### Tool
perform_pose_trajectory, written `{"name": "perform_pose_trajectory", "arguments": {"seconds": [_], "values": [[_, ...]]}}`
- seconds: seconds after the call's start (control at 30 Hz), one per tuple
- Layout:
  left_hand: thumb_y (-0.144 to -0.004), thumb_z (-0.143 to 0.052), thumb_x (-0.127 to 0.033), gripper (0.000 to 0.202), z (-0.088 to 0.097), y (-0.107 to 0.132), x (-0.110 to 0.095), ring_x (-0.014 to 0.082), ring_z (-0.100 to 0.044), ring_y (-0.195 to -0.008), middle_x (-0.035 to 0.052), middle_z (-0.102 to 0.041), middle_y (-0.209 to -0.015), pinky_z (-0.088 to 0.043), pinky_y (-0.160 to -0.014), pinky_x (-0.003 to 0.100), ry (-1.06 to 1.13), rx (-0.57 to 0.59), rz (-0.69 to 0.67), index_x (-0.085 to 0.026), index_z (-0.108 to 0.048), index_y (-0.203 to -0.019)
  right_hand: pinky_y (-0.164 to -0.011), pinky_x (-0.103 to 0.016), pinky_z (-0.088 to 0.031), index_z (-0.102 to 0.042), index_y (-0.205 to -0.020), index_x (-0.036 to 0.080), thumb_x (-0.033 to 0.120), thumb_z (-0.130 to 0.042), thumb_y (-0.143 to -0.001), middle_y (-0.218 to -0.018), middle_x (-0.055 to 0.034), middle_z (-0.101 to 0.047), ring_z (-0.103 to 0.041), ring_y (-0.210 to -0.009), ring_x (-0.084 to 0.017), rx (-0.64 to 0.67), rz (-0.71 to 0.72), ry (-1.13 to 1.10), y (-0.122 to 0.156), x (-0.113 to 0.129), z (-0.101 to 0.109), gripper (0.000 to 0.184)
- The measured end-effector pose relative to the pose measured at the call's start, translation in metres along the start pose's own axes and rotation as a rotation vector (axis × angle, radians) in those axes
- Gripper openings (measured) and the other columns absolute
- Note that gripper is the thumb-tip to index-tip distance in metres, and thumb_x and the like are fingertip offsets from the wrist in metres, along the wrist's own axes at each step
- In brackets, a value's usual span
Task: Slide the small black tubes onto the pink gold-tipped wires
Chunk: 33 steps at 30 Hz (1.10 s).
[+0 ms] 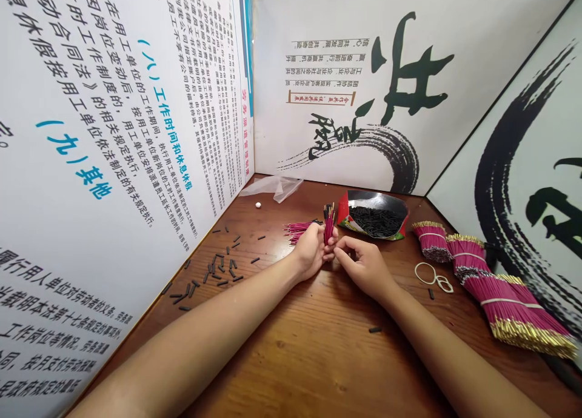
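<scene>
My left hand (310, 252) is closed around a small upright bunch of magenta wires (330, 225), some with gold tips and some with black ends. Close against it, on the right, my right hand (361, 265) has its fingers curled and pinched near the base of the bunch; anything between those fingertips is hidden. More magenta wires (294, 230) lie on the table just behind my left hand. Beyond my right hand sits an open red-and-green carton (344, 213) holding many short black tubes (375, 221).
Loose black tubes (218, 265) are scattered on the wooden table (291, 357) at left. Banded magenta wire bundles (513, 309) lie at right, beside pale rubber bands (415, 273). A clear plastic bag (279, 188) rests at the back. Printed panels (336, 18) wall the table in.
</scene>
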State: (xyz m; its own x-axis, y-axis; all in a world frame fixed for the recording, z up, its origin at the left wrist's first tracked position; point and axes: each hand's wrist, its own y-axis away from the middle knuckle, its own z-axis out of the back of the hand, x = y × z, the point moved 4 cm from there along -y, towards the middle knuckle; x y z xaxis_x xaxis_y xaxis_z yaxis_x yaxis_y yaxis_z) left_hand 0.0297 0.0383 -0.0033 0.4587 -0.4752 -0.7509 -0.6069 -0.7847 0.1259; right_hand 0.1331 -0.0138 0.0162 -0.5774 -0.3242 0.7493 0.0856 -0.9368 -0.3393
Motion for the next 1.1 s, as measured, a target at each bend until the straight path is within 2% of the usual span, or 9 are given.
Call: {"name": "perform_pose_trajectory", "arguments": {"seconds": [0.13,0.3,0.37,0.47,0.6,0.8,0.97,1.1], "values": [[-0.082,-0.037,-0.023,0.015,0.003,-0.001,0.001,0.0077,-0.034,-0.051,-0.0016,-0.036,-0.065,-0.026,-0.045,0.018,0.009,-0.038,0.021,-0.015,-0.049,-0.076,-0.060,-0.029,-0.041,-0.064,-0.071,0.022,0.032,-0.053,-0.087,-0.066,0.0004,-0.064,-0.054,-0.060,-0.015,-0.022,0.000,0.021,-0.001,-0.004,0.002,0.022],[-0.086,-0.039,-0.023,0.015,0.001,0.000,0.001,0.0070,-0.032,-0.049,-0.0030,-0.035,-0.064,-0.025,-0.046,0.018,0.040,0.004,0.041,-0.015,-0.048,-0.077,-0.069,-0.032,-0.043,-0.060,-0.070,0.022,0.035,-0.053,-0.087,-0.070,-0.0012,-0.064,-0.057,-0.069,-0.018,-0.286,0.018,0.137,-0.004,-0.014,0.018,0.023],[-0.087,-0.038,-0.024,0.016,0.001,0.001,0.002,0.0071,-0.031,-0.049,-0.0033,-0.035,-0.064,-0.026,-0.046,0.019,0.039,0.011,0.050,-0.016,-0.048,-0.078,-0.072,-0.033,-0.045,-0.060,-0.073,0.022,0.033,-0.053,-0.088,-0.073,-0.0017,-0.064,-0.058,-0.073,-0.019,-0.347,0.036,0.138,-0.004,-0.015,0.023,0.020],[-0.088,-0.039,-0.026,0.016,-0.001,0.000,0.005,0.0074,-0.030,-0.047,-0.0041,-0.034,-0.062,-0.025,-0.046,0.019,0.010,0.008,0.055,-0.017,-0.046,-0.077,-0.077,-0.034,-0.047,-0.064,-0.086,0.021,0.028,-0.053,-0.088,-0.083,-0.0034,-0.067,-0.061,-0.080,-0.019,-0.308,0.165,0.116,-0.003,-0.005,0.020,0.013],[-0.085,-0.045,-0.029,0.018,-0.001,0.000,0.006,0.0073,-0.026,-0.046,-0.0055,-0.030,-0.060,-0.021,-0.045,0.020,-0.037,-0.065,0.025,-0.018,-0.042,-0.072,-0.086,-0.036,-0.048,-0.066,-0.103,0.021,0.021,-0.053,-0.088,-0.097,-0.0062,-0.067,-0.060,-0.093,-0.020,-0.185,0.354,0.170,0.000,0.010,0.011,0.020],[-0.081,-0.036,-0.027,0.019,-0.005,0.002,0.001,0.0078,-0.027,-0.047,-0.0032,-0.032,-0.061,-0.021,-0.045,0.020,-0.034,0.030,0.034,-0.016,-0.048,-0.070,-0.093,-0.040,-0.049,-0.064,-0.115,0.020,0.020,-0.053,-0.088,-0.109,-0.0088,-0.064,-0.060,-0.103,-0.022,-0.219,0.355,0.227,0.000,0.006,0.013,0.029],[-0.080,-0.035,-0.025,0.019,-0.003,0.002,-0.001,0.0089,-0.033,-0.050,-0.0013,-0.038,-0.061,-0.026,-0.047,0.020,-0.031,-0.059,0.028,-0.017,-0.048,-0.069,-0.098,-0.042,-0.048,-0.064,-0.119,0.021,0.019,-0.054,-0.087,-0.115,-0.0094,-0.065,-0.059,-0.107,-0.023,-0.223,0.413,0.309,0.001,0.009,0.011,0.033],[-0.084,-0.039,-0.026,0.020,-0.001,0.001,0.000,0.0086,-0.036,-0.051,-0.0018,-0.041,-0.061,-0.027,-0.048,0.019,-0.032,-0.131,0.038,-0.016,-0.050,-0.072,-0.097,-0.043,-0.048,-0.064,-0.121,0.021,0.020,-0.052,-0.088,-0.115,-0.0094,-0.065,-0.059,-0.107,-0.024,-0.210,0.399,0.381,0.001,0.010,0.008,0.035]]}}
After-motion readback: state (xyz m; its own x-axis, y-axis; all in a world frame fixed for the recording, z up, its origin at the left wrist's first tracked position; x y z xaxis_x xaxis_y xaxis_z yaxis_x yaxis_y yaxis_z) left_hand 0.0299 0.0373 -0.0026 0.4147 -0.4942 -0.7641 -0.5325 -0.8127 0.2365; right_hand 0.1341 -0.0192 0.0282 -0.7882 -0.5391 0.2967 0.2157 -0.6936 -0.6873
